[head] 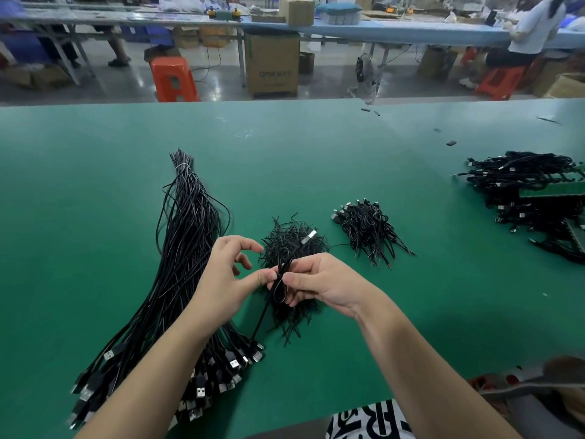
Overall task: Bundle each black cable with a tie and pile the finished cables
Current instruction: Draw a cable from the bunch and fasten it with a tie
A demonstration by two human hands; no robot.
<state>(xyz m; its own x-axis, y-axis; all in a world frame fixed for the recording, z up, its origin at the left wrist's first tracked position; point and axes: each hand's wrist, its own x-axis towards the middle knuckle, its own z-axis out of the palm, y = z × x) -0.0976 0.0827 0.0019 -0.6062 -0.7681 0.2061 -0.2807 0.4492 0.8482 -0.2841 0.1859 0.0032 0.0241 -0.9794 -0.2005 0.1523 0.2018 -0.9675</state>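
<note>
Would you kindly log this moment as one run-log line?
step: tying folded cable | left hand: pinches cable | right hand: grips cable | ties heap: behind hands | finished pile: right

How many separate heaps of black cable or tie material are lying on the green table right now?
4: long unbundled black cables at left, loose black ties behind the hands, small bundled-cable pile right of centre, larger cable heap at far right, cut off by the frame edge.

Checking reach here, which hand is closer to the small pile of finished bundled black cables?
Right. The right hand lies just short of the finished pile; the left hand is farther, beside the long loose cables.
</note>
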